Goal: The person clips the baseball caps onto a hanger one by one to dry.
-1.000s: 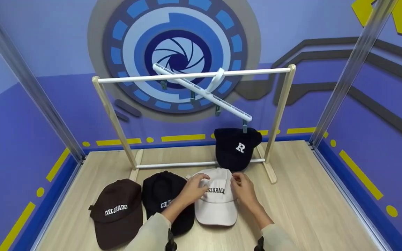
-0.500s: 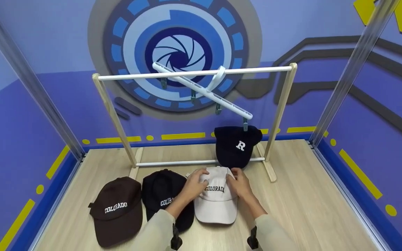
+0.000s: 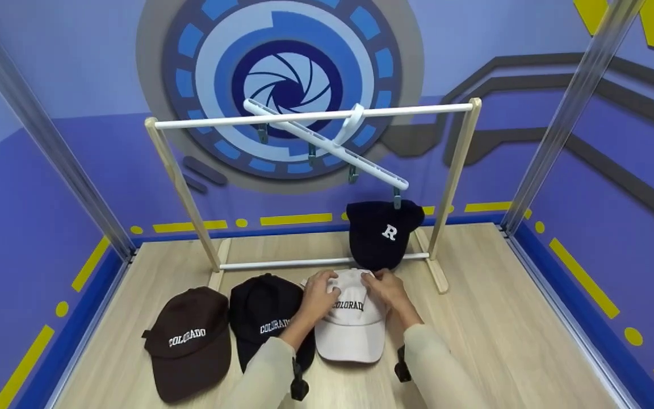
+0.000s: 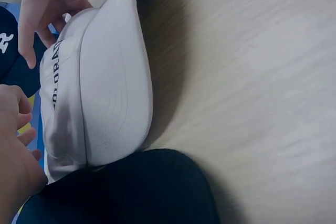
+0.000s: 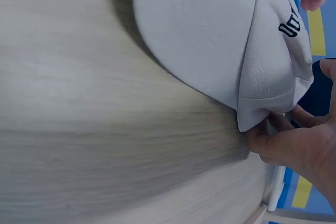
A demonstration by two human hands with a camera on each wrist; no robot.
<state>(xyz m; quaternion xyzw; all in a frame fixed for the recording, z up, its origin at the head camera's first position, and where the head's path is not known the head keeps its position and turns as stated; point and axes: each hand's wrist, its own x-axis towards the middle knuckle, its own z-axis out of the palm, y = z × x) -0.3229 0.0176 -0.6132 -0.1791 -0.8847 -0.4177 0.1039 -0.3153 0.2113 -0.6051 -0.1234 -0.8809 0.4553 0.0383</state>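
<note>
A white baseball cap (image 3: 351,342) lettered COLORADO lies with its brim toward me. At the left side of its crown is my left hand (image 3: 318,296), fingers loosely bent; the left wrist view shows no clear pinch. My right hand (image 3: 390,291) holds the crown's right side, thumb on top; in the right wrist view its fingers (image 5: 262,139) tuck against the cap's lower edge. Behind it, a dark baseball cap (image 3: 377,244) with a white R hangs from a clip (image 3: 397,199) of a white hanger (image 3: 327,145). The back of the white cap is hidden.
A black COLORADO cap (image 3: 259,309) lies just left of the white one, partly behind my left forearm. Farther left is a brown COLORADO cap (image 3: 191,341). The hanger hooks over the white top bar (image 3: 208,122) of a wooden-legged rack, with several clips along it.
My right hand has moved inward and back onto the white cap's crown, its thumb now over the top. My left hand has shifted only slightly. The caps stay in place.
</note>
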